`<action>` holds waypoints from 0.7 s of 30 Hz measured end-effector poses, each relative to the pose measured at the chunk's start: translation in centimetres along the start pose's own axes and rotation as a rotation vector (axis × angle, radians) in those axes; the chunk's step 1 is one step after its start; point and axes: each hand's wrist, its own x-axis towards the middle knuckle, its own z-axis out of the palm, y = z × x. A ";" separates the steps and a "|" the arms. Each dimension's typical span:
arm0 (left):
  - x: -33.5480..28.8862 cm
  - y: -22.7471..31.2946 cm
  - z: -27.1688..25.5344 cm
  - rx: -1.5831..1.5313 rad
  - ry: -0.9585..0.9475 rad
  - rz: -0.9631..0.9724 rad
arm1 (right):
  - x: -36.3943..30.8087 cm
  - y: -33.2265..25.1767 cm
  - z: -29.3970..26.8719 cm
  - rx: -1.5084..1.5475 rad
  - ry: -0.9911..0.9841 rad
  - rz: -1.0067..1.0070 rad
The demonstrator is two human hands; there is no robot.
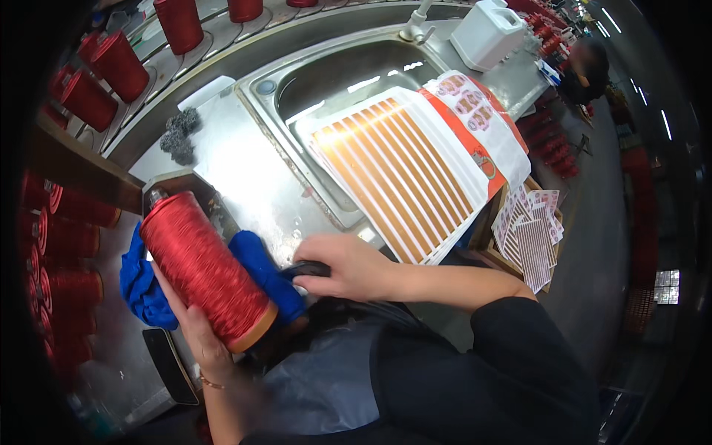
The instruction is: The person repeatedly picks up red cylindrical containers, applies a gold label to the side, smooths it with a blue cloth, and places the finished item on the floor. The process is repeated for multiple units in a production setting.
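Your left hand (199,337) curves widely around the lower left side of the large red thread spool (208,271), supporting it; your right hand (330,259) is curled tightly over a black handle (310,269). The left fingertips pass behind the spool, out of sight, and what the handle belongs to is hard to make out where it meets the blue cloth bunch (256,259).

From the left, rows of red spools (70,285) fade into the dark rim, partly cut off. More stand on a curved conveyor (174,70), the farthest cropped by the upper edge. A crumpled blue cloth (148,285) sits just left of your spool, with a phone (169,363) below it; the spool stands in the way, so you cannot tell whether both blue bunches are one piece. Grey scouring pads (179,136) lie on the metal counter (248,170). Gold-striped sheets (397,178) cover part of the sink (334,78), a printed orange-and-white bag (475,141) against their right side. Beyond are a white jug (487,33), a wooden box (491,256) of printed labels (530,241) and a blurred co-worker (586,74).

Your spool is in front of you, tilted, its metal-tipped end toward the upper left and its orange-brown rim toward the lower right. The thread is glossy and thickly wound.
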 end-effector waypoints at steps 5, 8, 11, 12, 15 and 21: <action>-1.4 0.5 -1.9 0.096 0.182 -0.014 | -1.8 0.7 -7.4 0.382 0.146 0.339; -1.3 3.2 -1.6 0.324 0.183 0.230 | -2.2 6.6 -15.5 0.383 0.365 0.395; -3.2 4.3 -2.1 0.492 0.020 0.460 | -2.3 13.4 -25.8 0.194 0.460 0.455; -3.4 4.3 -2.1 0.496 -0.017 0.483 | -2.8 15.9 -29.5 0.057 0.463 0.536; -4.6 4.1 -2.8 0.590 -0.100 0.475 | -0.7 17.6 -35.8 -0.215 0.316 0.698; -3.6 3.8 -0.2 0.594 -0.055 0.117 | -0.4 26.5 -44.2 -0.476 0.271 0.727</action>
